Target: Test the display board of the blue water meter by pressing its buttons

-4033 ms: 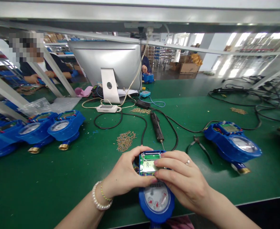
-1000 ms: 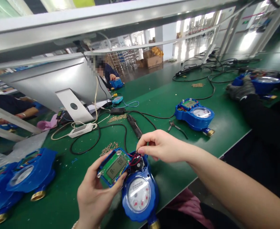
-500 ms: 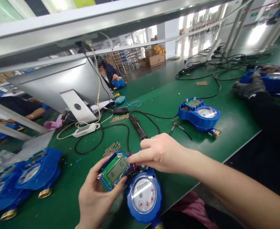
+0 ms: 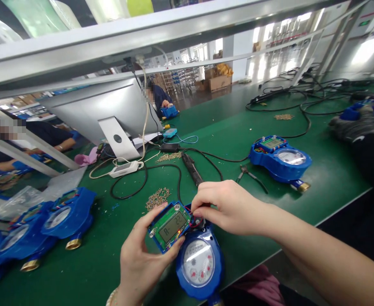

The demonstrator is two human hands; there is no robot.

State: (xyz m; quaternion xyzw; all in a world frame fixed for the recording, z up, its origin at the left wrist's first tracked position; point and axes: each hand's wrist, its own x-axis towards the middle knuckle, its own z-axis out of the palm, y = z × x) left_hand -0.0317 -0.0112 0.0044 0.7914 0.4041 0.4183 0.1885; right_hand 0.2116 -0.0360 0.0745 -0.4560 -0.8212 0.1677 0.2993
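Now left hand (image 4: 139, 259) is gripping the display board (image 4: 171, 226), tilted up left of the blue meter (image 4: 199, 263); right hand (image 4: 228, 206), nearer, is pinching wires (image 4: 196, 221) beside it.

Green circuit board (image 4: 170, 227) tilted, lifted from blue water meter (image 4: 199, 263) at table edge.

Glossy plastic meter (image 4: 199, 263) — matt table (image 4: 110, 238).

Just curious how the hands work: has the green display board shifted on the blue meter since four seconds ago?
Yes. The green display board lay flat atop the blue meter; now the left hand holds it swung out left, beside the dial.
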